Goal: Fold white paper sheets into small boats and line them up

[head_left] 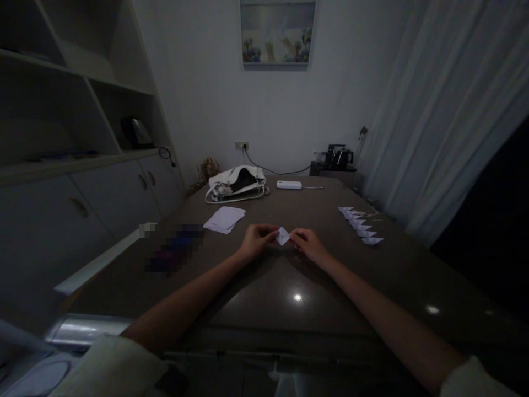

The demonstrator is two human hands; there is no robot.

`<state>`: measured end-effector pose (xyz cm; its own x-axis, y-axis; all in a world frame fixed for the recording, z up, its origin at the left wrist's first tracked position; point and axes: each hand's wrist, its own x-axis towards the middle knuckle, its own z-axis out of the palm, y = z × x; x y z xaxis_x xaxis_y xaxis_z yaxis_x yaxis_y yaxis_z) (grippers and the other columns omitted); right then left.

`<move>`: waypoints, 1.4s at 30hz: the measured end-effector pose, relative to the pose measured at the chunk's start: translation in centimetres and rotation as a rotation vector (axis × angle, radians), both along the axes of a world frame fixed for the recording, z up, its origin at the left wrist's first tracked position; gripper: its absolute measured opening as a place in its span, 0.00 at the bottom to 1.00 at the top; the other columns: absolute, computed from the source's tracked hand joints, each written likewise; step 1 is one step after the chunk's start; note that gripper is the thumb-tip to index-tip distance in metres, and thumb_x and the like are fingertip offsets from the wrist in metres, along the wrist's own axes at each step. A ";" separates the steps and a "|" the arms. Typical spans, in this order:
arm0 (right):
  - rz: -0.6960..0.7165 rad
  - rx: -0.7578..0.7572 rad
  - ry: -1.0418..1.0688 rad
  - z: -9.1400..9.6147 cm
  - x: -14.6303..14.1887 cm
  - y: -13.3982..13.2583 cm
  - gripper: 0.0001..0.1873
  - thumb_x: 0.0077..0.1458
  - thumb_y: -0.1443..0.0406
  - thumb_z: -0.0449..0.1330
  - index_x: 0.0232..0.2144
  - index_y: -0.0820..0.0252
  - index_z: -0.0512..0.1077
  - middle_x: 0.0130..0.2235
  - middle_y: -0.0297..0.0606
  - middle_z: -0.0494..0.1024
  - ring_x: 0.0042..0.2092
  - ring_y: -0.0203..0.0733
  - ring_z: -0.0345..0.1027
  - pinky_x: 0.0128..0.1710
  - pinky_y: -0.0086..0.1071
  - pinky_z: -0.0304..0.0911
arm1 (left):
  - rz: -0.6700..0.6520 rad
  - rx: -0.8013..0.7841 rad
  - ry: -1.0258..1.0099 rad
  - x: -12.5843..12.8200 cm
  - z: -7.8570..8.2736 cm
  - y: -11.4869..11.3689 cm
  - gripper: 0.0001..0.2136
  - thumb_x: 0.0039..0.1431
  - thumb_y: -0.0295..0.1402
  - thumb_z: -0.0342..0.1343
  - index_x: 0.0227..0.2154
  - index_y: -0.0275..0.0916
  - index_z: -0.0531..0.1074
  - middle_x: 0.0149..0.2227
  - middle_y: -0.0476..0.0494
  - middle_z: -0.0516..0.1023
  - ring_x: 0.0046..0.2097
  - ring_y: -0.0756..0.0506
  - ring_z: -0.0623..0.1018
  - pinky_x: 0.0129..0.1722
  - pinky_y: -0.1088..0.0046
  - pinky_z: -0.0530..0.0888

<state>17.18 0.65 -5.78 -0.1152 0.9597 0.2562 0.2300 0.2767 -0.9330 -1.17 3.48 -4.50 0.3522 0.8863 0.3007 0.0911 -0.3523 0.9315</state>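
Between my two hands, a small piece of folded white paper [282,236] shows a diamond shape with a crease down its middle. My left hand [259,241] pinches its left corner, fingers closed. At the opposite corner, my right hand [308,244] grips it between thumb and fingers. A stack of white paper sheets [225,219] lies on the table beyond my left hand. Off to the right stands a row of several folded paper boats [357,224], set one behind another.
The dark glossy table [297,320] stretches out before me. A white handbag [237,183] and a white device [289,185] with a cable lie at its far end. A blurred-out patch [176,248] covers something on the left. Cabinets [111,190] line the left wall; curtains [438,110] hang right.
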 end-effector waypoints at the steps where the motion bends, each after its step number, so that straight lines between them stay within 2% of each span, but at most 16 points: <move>1: 0.002 0.015 -0.014 0.0 -0.1 -0.1 0.17 0.50 0.53 0.56 0.25 0.62 0.70 0.22 0.33 0.68 0.22 0.32 0.56 0.20 0.26 0.50 | -0.010 -0.001 0.000 0.0 0.0 -0.1 0.16 0.49 0.36 0.61 0.38 0.29 0.77 0.32 0.38 0.82 0.29 0.47 0.78 0.29 0.75 0.73; 12: 0.037 0.112 -0.103 0.5 -0.4 -0.5 0.17 0.49 0.54 0.59 0.20 0.62 0.70 0.19 0.32 0.66 0.24 0.35 0.58 0.26 0.29 0.53 | -0.126 -0.034 0.050 0.2 0.0 -0.3 0.20 0.47 0.41 0.61 0.38 0.28 0.77 0.30 0.39 0.81 0.27 0.48 0.76 0.28 0.75 0.70; 15: 0.036 0.098 -0.089 0.3 -0.3 -0.4 0.18 0.48 0.53 0.58 0.20 0.62 0.69 0.19 0.33 0.66 0.23 0.35 0.58 0.25 0.28 0.52 | -0.137 -0.036 0.080 0.2 -0.3 0.0 0.19 0.47 0.45 0.60 0.31 0.29 0.77 0.25 0.43 0.78 0.25 0.49 0.73 0.26 0.76 0.68; 18: 0.036 0.085 -0.068 0.3 -0.2 -0.3 0.19 0.48 0.52 0.58 0.20 0.62 0.68 0.19 0.32 0.65 0.23 0.33 0.56 0.23 0.27 0.51 | -0.130 -0.021 0.115 0.2 -0.4 0.0 0.20 0.48 0.48 0.58 0.21 0.31 0.73 0.18 0.49 0.71 0.21 0.52 0.68 0.22 0.78 0.63; 20: 0.043 0.079 -0.053 0.4 -0.2 -0.4 0.19 0.47 0.52 0.58 0.19 0.62 0.67 0.19 0.31 0.64 0.22 0.32 0.55 0.23 0.26 0.51 | -0.125 -0.002 0.129 0.1 -0.4 0.0 0.21 0.49 0.49 0.57 0.18 0.32 0.71 0.16 0.52 0.68 0.21 0.53 0.66 0.22 0.78 0.60; 35: 0.108 0.097 -0.019 0.7 -0.3 -0.5 0.22 0.46 0.49 0.60 0.19 0.63 0.68 0.20 0.31 0.65 0.23 0.32 0.56 0.23 0.26 0.51 | -0.207 0.018 0.116 0.4 0.0 -0.6 0.21 0.52 0.50 0.53 0.25 0.33 0.68 0.21 0.52 0.67 0.24 0.52 0.66 0.24 0.78 0.62; 42: 0.122 0.078 -0.027 0.1 -0.2 -0.3 0.23 0.50 0.48 0.56 0.22 0.64 0.71 0.19 0.31 0.65 0.20 0.31 0.55 0.21 0.26 0.50 | -0.116 0.128 0.152 0.2 0.3 -0.8 0.20 0.53 0.50 0.53 0.24 0.34 0.67 0.21 0.52 0.65 0.25 0.52 0.64 0.24 0.78 0.60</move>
<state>16.94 0.36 -5.64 -0.2381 0.9155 0.3243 0.2149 0.3753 -0.9017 -0.92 2.69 -4.22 0.4991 0.7954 0.3439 0.1792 -0.4830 0.8571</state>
